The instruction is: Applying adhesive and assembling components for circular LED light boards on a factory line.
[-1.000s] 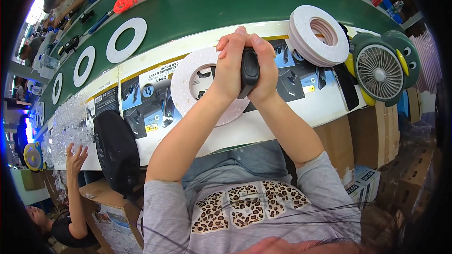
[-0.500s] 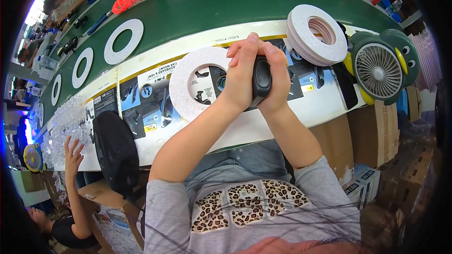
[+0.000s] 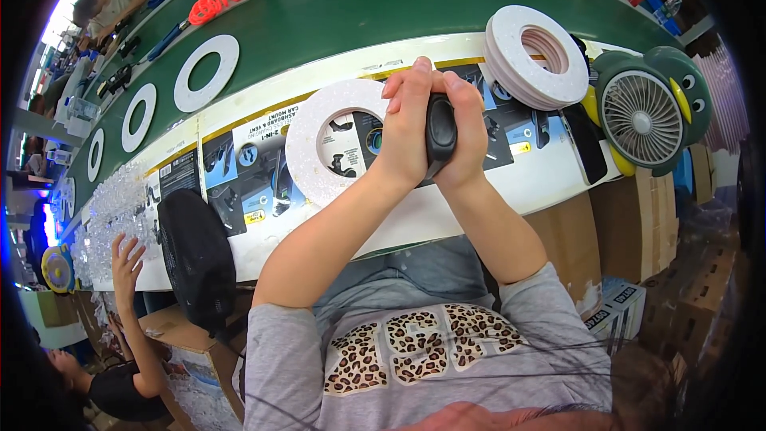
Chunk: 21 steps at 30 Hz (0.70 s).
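Left hand (image 3: 405,128), head view: was raised over the worktable (image 3: 419,223), its fingers bent and clasped close against the other hand, holding the black object (image 3: 441,132).
Right hand (image 3: 468,132): held the same object from its other side, fingers curled in.
Black object: stood between the 2 palms; its rounded end showed, the rest was hidden by the hands.
White ring (image 3: 303,144): lay flat on printed card (image 3: 227,203), partly covered by the left hand and forearm.
Ring stack (image 3: 503,48): sat beyond the right hand, near the fan (image 3: 642,124), which was green with a yellow beak.
Green belt (image 3: 359,24): ran along the far side, with at least 3 loose rings (image 3: 229,57) in a row at left.
Mesh bag (image 3: 195,255): black, rested at the table's near edge, left of the forearms.
Co-worker's hand (image 3: 126,271): was raised near clear plastic pieces (image 3: 116,223), fingers spread.
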Motion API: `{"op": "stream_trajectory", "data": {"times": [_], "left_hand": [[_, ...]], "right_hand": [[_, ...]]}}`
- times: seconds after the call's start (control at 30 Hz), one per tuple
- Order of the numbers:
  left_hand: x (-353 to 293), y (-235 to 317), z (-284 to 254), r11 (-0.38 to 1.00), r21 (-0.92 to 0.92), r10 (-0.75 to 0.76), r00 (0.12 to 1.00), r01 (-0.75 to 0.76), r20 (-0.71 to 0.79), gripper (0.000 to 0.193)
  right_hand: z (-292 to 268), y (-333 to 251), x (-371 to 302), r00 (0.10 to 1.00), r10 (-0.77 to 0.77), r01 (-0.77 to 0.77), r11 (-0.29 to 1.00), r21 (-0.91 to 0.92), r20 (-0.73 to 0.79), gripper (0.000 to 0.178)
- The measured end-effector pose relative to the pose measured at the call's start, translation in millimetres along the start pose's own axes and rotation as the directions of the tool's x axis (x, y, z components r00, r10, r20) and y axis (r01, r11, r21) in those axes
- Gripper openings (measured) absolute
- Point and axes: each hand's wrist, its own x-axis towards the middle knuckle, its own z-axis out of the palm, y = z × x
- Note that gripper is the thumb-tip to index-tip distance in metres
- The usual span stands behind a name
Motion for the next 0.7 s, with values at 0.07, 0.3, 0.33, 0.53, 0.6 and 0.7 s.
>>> {"op": "stream_trajectory", "data": {"times": [0.07, 0.3, 0.33, 0.53, 0.6, 0.7], "left_hand": [[1, -3, 0, 0.999, -0.028, -0.023, 0.999, 0.022, -0.029, 0.060], [1, -2, -2, 1.000, 0.004, -0.002, 0.999, 0.002, 0.036, 0.059], [1, -1, -3, 1.000, -0.003, -0.018, 0.999, 0.018, 0.036, 0.059], [-3, 14, -2, 0.993, -0.045, -0.111, 0.993, 0.112, 0.035, 0.058], [-6, 15, -4, 0.991, -0.050, -0.125, 0.992, 0.127, 0.033, 0.058], [-9, 10, -7, 0.988, -0.128, -0.081, 0.993, 0.092, 0.083, 0.051]], "right_hand": [[0, 2, 0, 1.000, -0.010, 0.010, 1.000, 0.007, -0.002, 0.056], [-3, 3, 1, 1.000, -0.021, 0.020, 1.000, 0.012, 0.016, 0.053], [-3, 2, 1, 1.000, -0.020, 0.020, 1.000, 0.011, 0.015, 0.053], [5, -6, -1, 0.999, 0.039, -0.039, 0.996, 0.075, 0.003, 0.048], [5, -8, -1, 0.998, 0.044, -0.043, 0.999, -0.019, 0.053, 0.047], [8, -7, -7, 0.995, 0.089, -0.090, 0.996, 0.010, 0.038, 0.047]]}}
